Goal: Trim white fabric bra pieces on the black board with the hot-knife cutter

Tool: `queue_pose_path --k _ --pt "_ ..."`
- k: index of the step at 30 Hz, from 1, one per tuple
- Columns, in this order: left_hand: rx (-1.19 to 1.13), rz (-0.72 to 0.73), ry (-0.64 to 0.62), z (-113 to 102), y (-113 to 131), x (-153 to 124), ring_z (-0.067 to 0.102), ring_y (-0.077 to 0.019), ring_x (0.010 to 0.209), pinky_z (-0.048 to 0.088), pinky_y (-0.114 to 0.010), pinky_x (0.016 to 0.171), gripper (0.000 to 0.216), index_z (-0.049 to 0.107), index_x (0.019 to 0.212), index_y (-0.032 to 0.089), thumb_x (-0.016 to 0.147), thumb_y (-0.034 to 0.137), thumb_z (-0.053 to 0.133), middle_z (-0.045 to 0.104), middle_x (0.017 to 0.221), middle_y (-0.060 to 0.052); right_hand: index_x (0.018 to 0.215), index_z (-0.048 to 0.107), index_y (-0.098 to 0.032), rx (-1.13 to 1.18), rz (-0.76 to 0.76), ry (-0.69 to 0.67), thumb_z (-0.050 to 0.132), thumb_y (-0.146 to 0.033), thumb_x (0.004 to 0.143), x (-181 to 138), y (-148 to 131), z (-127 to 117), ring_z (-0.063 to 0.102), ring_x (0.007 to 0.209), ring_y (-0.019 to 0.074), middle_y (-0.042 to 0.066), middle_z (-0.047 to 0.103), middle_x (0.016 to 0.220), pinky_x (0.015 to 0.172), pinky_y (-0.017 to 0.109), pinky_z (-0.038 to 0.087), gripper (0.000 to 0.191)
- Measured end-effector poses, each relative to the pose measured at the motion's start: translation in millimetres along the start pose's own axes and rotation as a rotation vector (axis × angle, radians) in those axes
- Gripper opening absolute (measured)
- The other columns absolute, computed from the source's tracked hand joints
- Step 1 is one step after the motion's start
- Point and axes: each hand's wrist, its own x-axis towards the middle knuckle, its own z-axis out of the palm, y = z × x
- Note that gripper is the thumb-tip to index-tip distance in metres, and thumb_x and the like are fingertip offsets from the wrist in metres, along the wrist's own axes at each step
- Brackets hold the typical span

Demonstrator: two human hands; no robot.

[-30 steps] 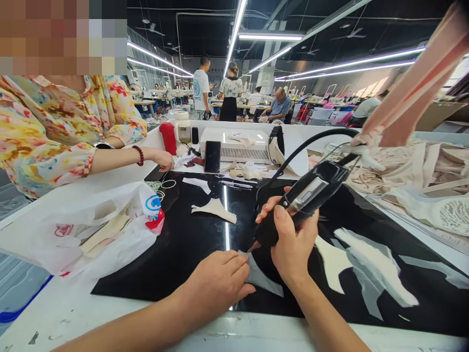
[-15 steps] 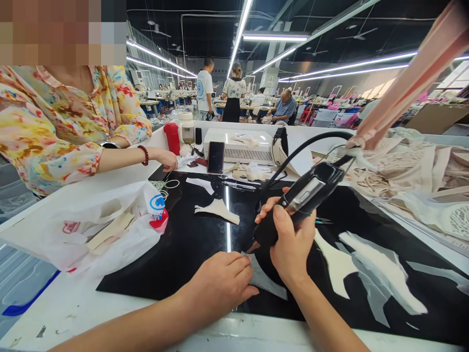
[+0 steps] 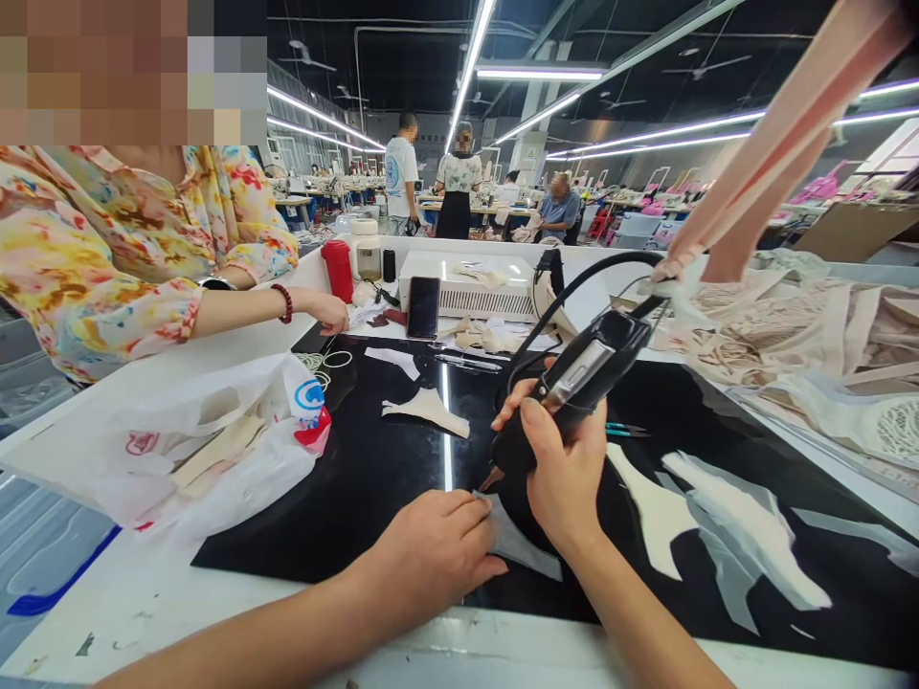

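My right hand (image 3: pixel 571 459) is closed round the thick handle of a black corded hot knife (image 3: pixel 593 368), its copper-coloured tip pointing down and left. That tip is at the upper edge of a thin translucent fabric piece (image 3: pixel 521 545) on the black board. Palm down, my left hand (image 3: pixel 437 545) presses on the left end of this piece, fingers together and thumb apart; the covered end is hidden. Right of my right hand lie a curved cream fabric piece (image 3: pixel 657 522) and small teal-handled snips (image 3: pixel 626 430). Another cream piece (image 3: pixel 429 411) lies farther back.
Pink fabric strips (image 3: pixel 761 182) hang down to the tool's cord end. A plastic bag (image 3: pixel 236 459) sits at left, near a co-worker's hand (image 3: pixel 328 311). A phone (image 3: pixel 423 308) leans against a white vented box (image 3: pixel 478 301). Fabric heaps (image 3: pixel 811 335) fill the right side.
The hot knife and my right hand have shifted slightly left, and its upper end has swung left and down. My left hand stays on the translucent piece.
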Motion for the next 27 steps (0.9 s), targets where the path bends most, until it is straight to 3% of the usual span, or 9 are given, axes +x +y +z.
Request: queue_pose_path --k 9,23,27 --pt "-0.031 -0.004 -0.043 -7 -1 1 0.067 -0.0231 0.107 0.057 -0.037 0.087 0.031 0.064 0.119 0.019 0.103 0.042 0.051 0.068 0.122 -0.009 0.111 0.055 -0.030 -0.088 -0.033 -0.094 0.078 -0.034 0.085 -3 -37 -33 0.064 0.071 0.0160 -0.002 0.067 0.090 0.068 0.035 0.058 0.034" --pt "-0.001 0.043 -0.055 -10 -3 0 0.066 -0.0236 0.107 0.058 -0.039 0.087 0.030 0.065 0.117 0.020 0.104 0.041 0.048 0.069 0.122 -0.009 0.117 0.052 -0.030 -0.109 -0.040 -0.051 0.073 -0.034 0.089 -28 -43 -66 0.061 0.064 0.0143 -0.004 0.064 0.084 0.060 0.032 0.052 0.035" --pt "0.012 0.067 -0.015 -12 -4 2 0.064 -0.0232 0.115 0.053 -0.042 0.101 0.027 0.066 0.115 0.020 0.104 0.038 0.051 0.068 0.126 -0.008 0.115 0.052 -0.031 -0.119 -0.029 -0.033 0.073 -0.032 0.089 -29 -43 -65 0.062 0.064 0.0140 -0.004 0.064 0.085 0.061 0.032 0.053 0.034"
